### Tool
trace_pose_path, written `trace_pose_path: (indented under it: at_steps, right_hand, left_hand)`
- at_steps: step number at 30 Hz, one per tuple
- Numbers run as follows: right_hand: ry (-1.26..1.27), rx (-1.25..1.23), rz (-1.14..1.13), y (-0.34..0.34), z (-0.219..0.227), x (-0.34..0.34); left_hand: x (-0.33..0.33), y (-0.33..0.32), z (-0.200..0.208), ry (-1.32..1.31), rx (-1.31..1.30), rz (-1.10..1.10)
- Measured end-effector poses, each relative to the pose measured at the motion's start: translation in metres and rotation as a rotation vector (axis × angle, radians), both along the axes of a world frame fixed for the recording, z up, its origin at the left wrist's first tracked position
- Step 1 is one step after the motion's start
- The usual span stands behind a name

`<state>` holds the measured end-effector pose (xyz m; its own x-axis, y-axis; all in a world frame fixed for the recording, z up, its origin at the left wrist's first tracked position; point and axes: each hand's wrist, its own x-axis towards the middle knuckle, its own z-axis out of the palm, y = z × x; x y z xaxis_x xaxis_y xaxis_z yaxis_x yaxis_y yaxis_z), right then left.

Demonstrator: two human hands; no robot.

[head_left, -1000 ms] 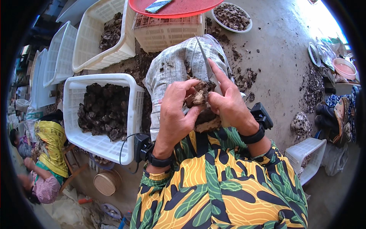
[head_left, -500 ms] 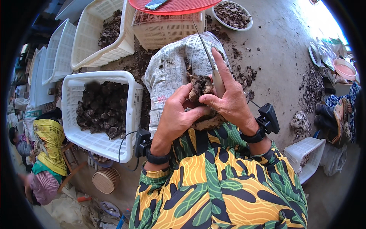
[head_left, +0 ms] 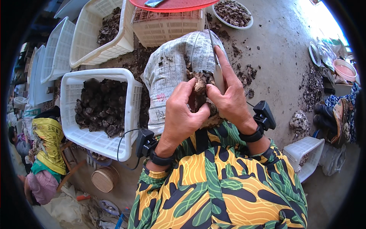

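Observation:
My left hand (head_left: 182, 116) is closed round a dark brown, knobbly lump (head_left: 200, 86) with a pale tan patch; I cannot tell its exact kind. In my right hand (head_left: 233, 100) is a long, thin-bladed knife (head_left: 219, 75), its blade pointing away from me. My right index finger lies along the knife, and the thumb presses against the lump's right side. Both hands are above my lap, at the near edge of a stuffed white woven sack (head_left: 164, 78) with faded print. Palm and fingers partly hide the lump and the knife's handle.
A white plastic crate (head_left: 134, 103) of similar dark lumps (head_left: 101, 108) stands at left. Farther off are another crate (head_left: 124, 36), an upturned crate (head_left: 167, 28) under a red tray (head_left: 175, 5), and a white basin (head_left: 249, 22) of pieces. A person (head_left: 45, 152) sits at far left.
The lump has turned in my left hand and now shows a tan patch. The knife has swung more upright, and my right thumb has moved onto the lump's side.

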<state>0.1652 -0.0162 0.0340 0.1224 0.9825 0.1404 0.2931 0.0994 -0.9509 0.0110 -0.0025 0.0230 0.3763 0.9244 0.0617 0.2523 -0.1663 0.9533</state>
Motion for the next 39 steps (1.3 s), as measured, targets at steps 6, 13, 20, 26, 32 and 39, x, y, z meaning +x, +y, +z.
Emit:
trace_pose_path:
  at_steps: [6, 13, 20, 26, 32, 39]
  right_hand:
    - [-0.156, 0.126, -0.047, 0.001, -0.004, -0.004]
    - [-0.04, -0.005, 0.01, -0.001, 0.002, -0.001]
    - [0.103, -0.158, 0.063, -0.003, 0.003, 0.006]
    - [0.033, -0.097, 0.015, -0.004, -0.009, 0.005]
    - [-0.125, -0.067, 0.072, -0.003, 0.002, -0.001]
    - [-0.084, -0.004, 0.118, -0.004, -0.001, -0.001]
  left_hand:
    - [0.005, -0.002, 0.006, 0.015, 0.024, 0.029]
    - [-0.001, -0.003, 0.002, -0.068, -0.07, -0.008]
    - [-0.008, -0.003, 0.009, -0.347, -0.437, -0.053]
    - [-0.011, 0.001, 0.002, -0.482, -0.595, -0.101]
    - [-0.005, 0.002, 0.005, -0.262, -0.414, -0.067]
    - [0.001, 0.001, 0.002, -0.195, -0.308, 0.054]
